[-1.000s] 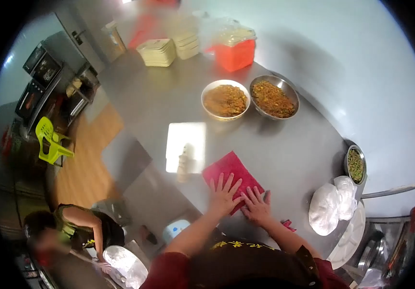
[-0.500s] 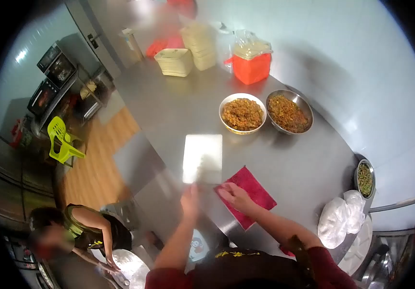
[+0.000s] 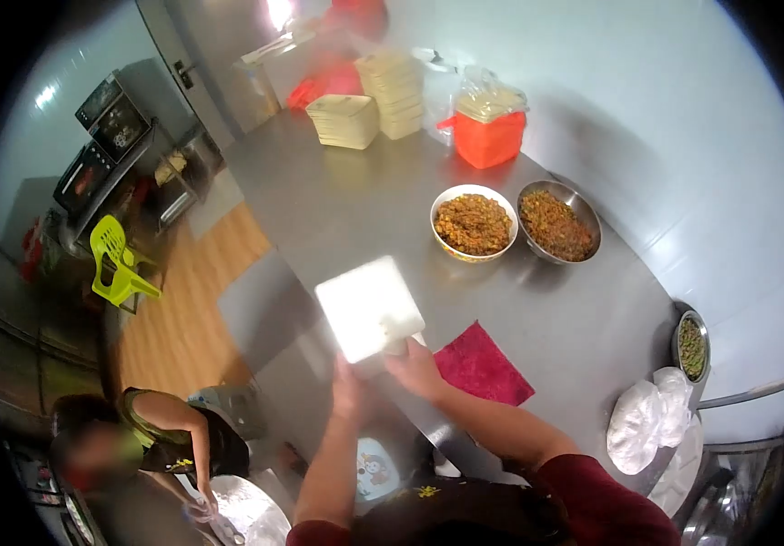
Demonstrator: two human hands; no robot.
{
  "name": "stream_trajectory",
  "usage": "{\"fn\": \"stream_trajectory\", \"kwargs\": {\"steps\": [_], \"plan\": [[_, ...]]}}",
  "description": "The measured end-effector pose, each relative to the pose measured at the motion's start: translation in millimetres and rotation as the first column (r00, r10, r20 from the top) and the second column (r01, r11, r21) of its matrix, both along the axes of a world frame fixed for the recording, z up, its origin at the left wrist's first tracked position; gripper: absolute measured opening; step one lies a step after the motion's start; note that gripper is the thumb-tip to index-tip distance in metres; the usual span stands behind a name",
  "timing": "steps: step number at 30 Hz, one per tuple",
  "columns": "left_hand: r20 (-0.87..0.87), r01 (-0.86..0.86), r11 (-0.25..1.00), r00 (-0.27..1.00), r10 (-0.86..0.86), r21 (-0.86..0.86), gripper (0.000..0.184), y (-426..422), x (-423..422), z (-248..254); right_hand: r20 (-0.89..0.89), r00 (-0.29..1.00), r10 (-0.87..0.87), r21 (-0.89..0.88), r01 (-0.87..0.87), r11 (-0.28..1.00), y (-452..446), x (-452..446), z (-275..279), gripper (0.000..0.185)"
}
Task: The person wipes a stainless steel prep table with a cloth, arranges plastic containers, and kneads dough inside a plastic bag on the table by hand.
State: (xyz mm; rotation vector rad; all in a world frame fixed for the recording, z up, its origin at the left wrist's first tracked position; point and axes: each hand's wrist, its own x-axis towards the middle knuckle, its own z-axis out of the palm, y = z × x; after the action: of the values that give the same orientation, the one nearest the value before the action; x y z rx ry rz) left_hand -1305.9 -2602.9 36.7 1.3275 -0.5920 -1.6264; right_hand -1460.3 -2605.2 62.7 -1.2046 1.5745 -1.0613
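A bright white square board (image 3: 366, 308) is tilted above the near left edge of the metal table, with glare washing out its surface. Along its near edge, my left hand (image 3: 346, 393) grips the left corner, fingers partly hidden. My right hand (image 3: 413, 370) is closed on the same edge near the right corner, some fingers out of sight beneath. Just right of that hand, a dark red cloth (image 3: 485, 369) lies flat on the metal table (image 3: 537, 314).
A white bowl (image 3: 437, 241) and a steel bowl (image 3: 592, 259) hold brown chopped filling. Farther back stand stacked cream containers (image 3: 394, 96) and a red box (image 3: 487, 141). At right are a bowl of greens (image 3: 692, 346) and white bags (image 3: 637, 428). Another person (image 3: 169, 437) works lower left.
Both my hands have taken hold of the white board. It has come up off the table and turned, and my right hand has left the red cloth.
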Motion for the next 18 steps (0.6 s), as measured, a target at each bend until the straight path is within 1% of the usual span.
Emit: {"fn": "stream_trajectory", "kwargs": {"steps": [1,2,4,5,6,7,8,9,10,11,12,13,14,15,17,18], "plan": [[0.143,0.009,1.0,0.99,-0.01,0.001,0.06,1,6,2,0.051,0.998,0.049,-0.14,-0.041,0.989,11,-2,13,0.031],[0.058,-0.098,0.977,0.992,0.111,-0.189,0.058,-2,5,2,0.043,0.998,0.049,-0.137,-0.043,0.99,19,-6,27,0.031],[-0.022,-0.159,0.947,0.987,0.16,-0.279,0.046,7,13,36,0.102,0.987,0.124,-0.173,-0.105,0.979,33,-19,55,0.03],[-0.027,-0.158,0.949,0.987,0.157,-0.273,0.046,14,15,41,0.097,0.988,0.121,-0.167,-0.103,0.981,42,-30,71,0.03],[0.181,0.013,0.918,0.981,0.064,-0.395,0.04,20,18,45,-0.003,0.988,0.155,-0.119,-0.155,0.981,49,-43,88,0.031],[0.39,0.199,0.856,0.921,0.004,-0.477,0.035,25,17,60,-0.101,0.976,0.195,-0.071,-0.203,0.977,56,-57,104,0.032],[0.332,0.173,0.87,0.943,-0.011,-0.462,0.032,39,3,73,-0.144,0.968,0.205,-0.106,-0.221,0.969,62,-72,118,0.031],[0.436,0.276,0.863,0.897,-0.074,-0.423,0.03,52,-10,78,-0.185,0.959,0.214,-0.138,-0.241,0.961,72,-87,130,0.031],[0.53,0.372,0.849,0.837,-0.134,-0.374,0.027,66,-25,78,-0.293,0.936,0.195,-0.15,-0.246,0.957,85,-100,150,0.029],[0.553,0.485,0.796,0.799,-0.236,-0.362,0.026,79,-42,66,-0.398,0.901,0.171,-0.162,-0.253,0.954,95,-112,164,0.027],[0.576,0.593,0.728,0.746,-0.335,-0.345,0.025,89,-60,56,-0.404,0.899,0.17,-0.163,-0.253,0.954,103,-124,165,0.027],[0.333,0.542,0.794,0.829,-0.45,-0.276,0.026,102,-80,73,-0.413,0.893,0.177,-0.116,-0.244,0.963,114,-135,165,0.028],[0.058,0.512,0.839,0.858,-0.511,-0.183,0.028,114,-95,90,-0.421,0.889,0.18,-0.066,-0.229,0.971,127,-142,163,0.028],[0.052,0.522,0.832,0.851,-0.523,-0.185,0.028,120,-102,82,-0.427,0.888,0.169,-0.063,-0.216,0.974,138,-148,152,0.028],[-0.066,0.575,0.818,0.816,-0.574,-0.009,0.033,131,-115,52,-0.445,0.885,0.138,0.173,-0.066,0.983,154,-161,109,0.032],[-0.074,0.585,0.811,0.808,-0.584,-0.008,0.033,129,-116,43,-0.449,0.884,0.129,0.179,-0.053,0.983,161,-166,83,0.032]]}}
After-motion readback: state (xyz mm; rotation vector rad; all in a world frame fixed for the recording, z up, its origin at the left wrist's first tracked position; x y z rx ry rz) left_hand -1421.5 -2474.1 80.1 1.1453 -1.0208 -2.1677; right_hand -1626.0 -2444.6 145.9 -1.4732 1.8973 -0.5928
